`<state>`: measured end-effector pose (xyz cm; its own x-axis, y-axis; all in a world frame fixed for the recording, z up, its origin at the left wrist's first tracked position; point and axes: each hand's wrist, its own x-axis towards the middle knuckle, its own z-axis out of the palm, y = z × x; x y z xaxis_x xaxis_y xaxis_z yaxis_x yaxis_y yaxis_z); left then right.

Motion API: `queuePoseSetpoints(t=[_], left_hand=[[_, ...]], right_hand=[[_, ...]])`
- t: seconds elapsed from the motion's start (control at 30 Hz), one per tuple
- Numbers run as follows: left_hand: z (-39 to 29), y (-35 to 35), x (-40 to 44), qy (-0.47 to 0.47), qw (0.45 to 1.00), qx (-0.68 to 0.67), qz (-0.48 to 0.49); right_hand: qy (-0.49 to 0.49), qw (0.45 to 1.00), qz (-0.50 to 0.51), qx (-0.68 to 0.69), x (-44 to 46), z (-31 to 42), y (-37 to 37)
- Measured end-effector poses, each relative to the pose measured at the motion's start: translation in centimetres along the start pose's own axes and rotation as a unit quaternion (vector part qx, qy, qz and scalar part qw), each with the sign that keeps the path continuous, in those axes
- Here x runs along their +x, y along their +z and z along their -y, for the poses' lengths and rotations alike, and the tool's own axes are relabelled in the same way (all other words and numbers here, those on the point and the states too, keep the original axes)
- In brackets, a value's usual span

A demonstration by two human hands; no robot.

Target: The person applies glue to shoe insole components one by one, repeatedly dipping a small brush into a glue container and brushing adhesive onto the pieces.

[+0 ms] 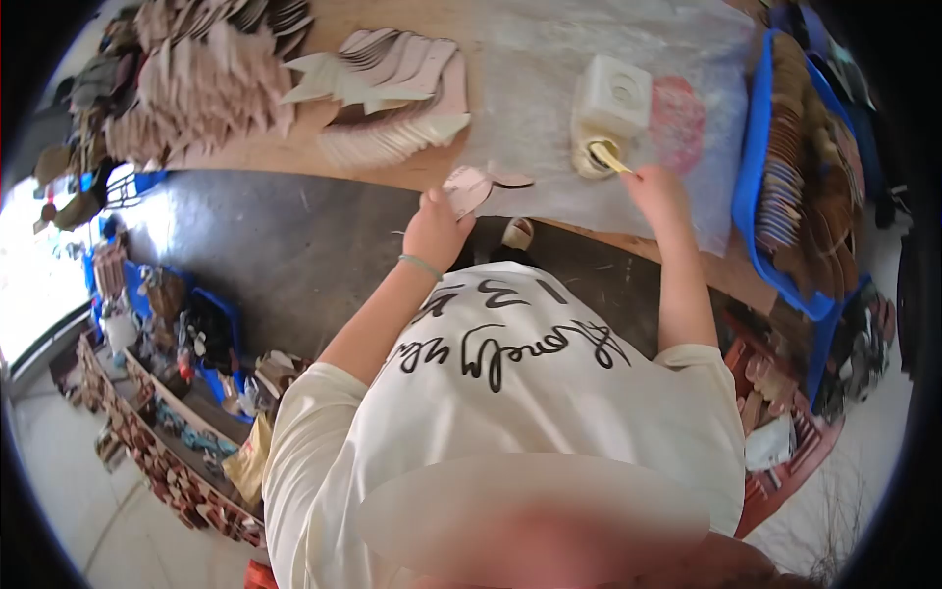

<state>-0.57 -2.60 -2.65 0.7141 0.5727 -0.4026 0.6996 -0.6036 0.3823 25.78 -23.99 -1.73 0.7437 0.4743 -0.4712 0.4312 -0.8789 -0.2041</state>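
Note:
My left hand [436, 234] is closed on a flat, pale pink shoe upper piece [469, 189] with a dark edge, held at the table's front edge. In my right hand [659, 198] is a yellow-handled brush [610, 158]. Its far end reaches into the opening of a whitish plastic jug [616, 93], so the tip is hidden. The jug rests on a clear plastic sheet [535, 83], beside a patch of pink plastic [677, 123]. Fanned pink pieces [402, 133] lie on the table beyond my left hand.
More pink pieces [206, 93] cover the table's far left. A blue crate [751, 196] packed with brown shoe parts stands on the right. Behind me on the left is a low rack [147, 442] with many small parts; a red crate [800, 461] sits behind on the right.

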Motion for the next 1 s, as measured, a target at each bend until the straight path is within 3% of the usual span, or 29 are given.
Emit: queuePoseSetpoints(t=[0.03, 0.13, 0.17, 0.2, 0.23, 0.27, 0.4, 0.57, 0.77, 1.0], left_hand=[[0.4, -0.3, 0.2, -0.017, 1.0, -0.011, 0.012], [6.9, 3.6, 2.1, 0.187, 0.975, 0.116, 0.02], [5.6, 1.9, 1.8, 0.063, 0.994, -0.027, 0.081], [2.9, -1.2, 1.4, -0.063, 0.973, -0.168, 0.143], [1.4, -2.3, 0.9, -0.19, 0.912, -0.3, 0.207], [2.1, -1.5, 0.6, -0.16, 0.897, -0.35, 0.22], [2.3, -1.4, 1.0, -0.228, 0.788, -0.5, 0.279], [1.9, -0.8, 0.9, -0.259, 0.752, -0.521, 0.311], [1.5, 0.6, 1.3, -0.292, 0.743, -0.507, 0.325], [1.0, 1.6, 2.2, -0.324, 0.724, -0.497, 0.353]], right_hand=[[-0.004, 1.0, -0.021, 0.008, 0.0, -0.2, 0.6], [0.014, 1.0, -0.015, 0.016, -0.9, -1.2, 2.0], [0.006, 0.999, -0.022, 0.022, -1.1, -1.1, 1.8], [0.002, 0.999, -0.027, 0.027, -1.5, -1.0, 1.2], [0.005, 0.999, -0.027, 0.031, -2.5, -1.3, 1.0], [0.003, 0.999, -0.03, 0.032, -2.5, -1.3, 1.3], [0.004, 0.997, -0.048, 0.06, -2.7, -1.1, 3.2], [0.004, 0.993, -0.074, 0.097, -4.5, -2.8, 3.3], [0.046, 0.99, -0.023, 0.134, -4.4, -2.5, 4.9], [-0.055, 0.928, 0.052, 0.364, -7.6, -1.3, 8.4]])
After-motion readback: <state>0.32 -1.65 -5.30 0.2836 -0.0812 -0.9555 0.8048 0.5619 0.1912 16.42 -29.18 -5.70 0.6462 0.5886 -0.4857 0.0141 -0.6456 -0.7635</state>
